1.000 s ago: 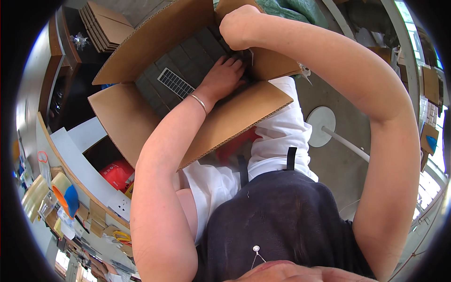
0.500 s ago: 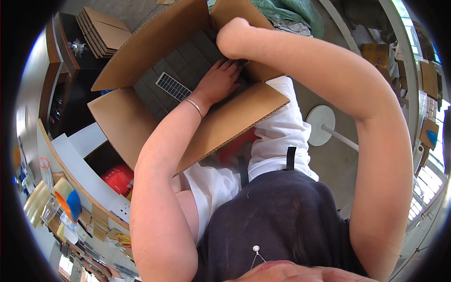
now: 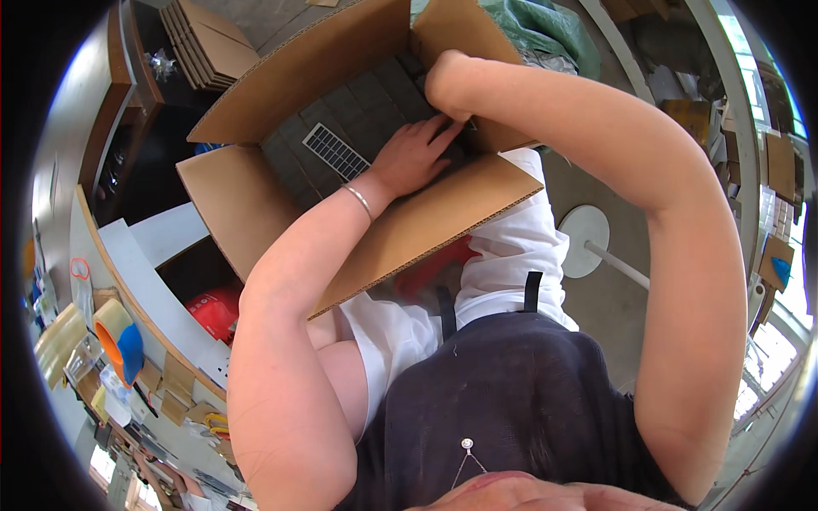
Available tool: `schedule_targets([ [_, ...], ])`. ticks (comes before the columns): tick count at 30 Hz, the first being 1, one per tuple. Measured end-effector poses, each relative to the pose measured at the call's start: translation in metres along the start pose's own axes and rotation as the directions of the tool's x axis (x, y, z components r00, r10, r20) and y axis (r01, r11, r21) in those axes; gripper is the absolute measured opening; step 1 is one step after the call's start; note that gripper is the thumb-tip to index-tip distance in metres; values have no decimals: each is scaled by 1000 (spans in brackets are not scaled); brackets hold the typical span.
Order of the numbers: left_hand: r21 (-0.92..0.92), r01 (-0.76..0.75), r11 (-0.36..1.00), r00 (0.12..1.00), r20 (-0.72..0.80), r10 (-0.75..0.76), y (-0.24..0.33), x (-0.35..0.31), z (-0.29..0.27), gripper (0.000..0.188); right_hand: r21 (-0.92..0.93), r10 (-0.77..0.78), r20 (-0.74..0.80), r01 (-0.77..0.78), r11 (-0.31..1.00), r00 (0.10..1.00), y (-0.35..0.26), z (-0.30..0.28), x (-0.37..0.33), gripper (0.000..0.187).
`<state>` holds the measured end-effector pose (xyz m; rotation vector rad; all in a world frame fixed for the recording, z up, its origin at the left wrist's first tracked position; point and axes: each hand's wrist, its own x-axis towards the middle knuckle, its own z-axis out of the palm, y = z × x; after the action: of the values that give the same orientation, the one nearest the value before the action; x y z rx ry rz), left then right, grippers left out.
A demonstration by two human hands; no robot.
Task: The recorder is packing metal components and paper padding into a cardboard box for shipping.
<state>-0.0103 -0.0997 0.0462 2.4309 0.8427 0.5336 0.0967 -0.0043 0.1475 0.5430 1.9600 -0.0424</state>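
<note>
An open cardboard box [image 3: 358, 272] with its flaps raised stands in front of me, packed with flat dark grey pieces [image 3: 366, 95] laid side by side. A white-framed strip with a grid of dark cells [image 3: 336, 153] lies on top of them. My left hand [image 3: 413, 157], a bracelet at its wrist, reaches into the box with fingers stretched toward the right inner corner. There my right hand [image 3: 452, 83] bends down sharply from the right side. Its fingers are mostly hidden behind the wrist, so whatever they touch cannot be made out.
Flattened cardboard boxes [image 3: 209, 43] stand stacked at the far left. A workbench with tape rolls [image 3: 118, 334] curves along the left, with a red bag [image 3: 213, 313] below it. Behind the box lies green sheeting [image 3: 554, 30]. A round white stand base [image 3: 584, 240] is on the floor at right.
The box and both hands appear slightly farther right in view. My left fingers have spread and reach closer to the right hand, whose wrist has turned a little.
</note>
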Motion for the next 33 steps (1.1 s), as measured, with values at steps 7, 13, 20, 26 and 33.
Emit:
schedule_targets([
  [7, 76, -27, 997, 1000, 2, 27, 2, 1, 6, 62, -92, 4, -22, -6, 996, 1000, 4, -2, 16, 41],
  [13, 93, -35, 995, 999, -18, 36, 3, 2, 9, 62, -139, -49, -22, 46, 989, 999, 14, -5, 17, 52],
  [20, 106, -39, 994, 999, -14, 41, 2, 6, 13, 57, -45, 83, -21, -84, 995, 996, 7, -10, 31, 58],
  [26, 49, -8, 999, 997, -76, 11, 2, 9, 14, 60, 34, 109, -115, -106, 994, 987, 10, -11, 29, 48],
  [33, 93, -13, 996, 997, -75, 20, 3, 11, 16, 64, -34, 27, -74, -29, 999, 997, 12, -11, 18, 33],
])
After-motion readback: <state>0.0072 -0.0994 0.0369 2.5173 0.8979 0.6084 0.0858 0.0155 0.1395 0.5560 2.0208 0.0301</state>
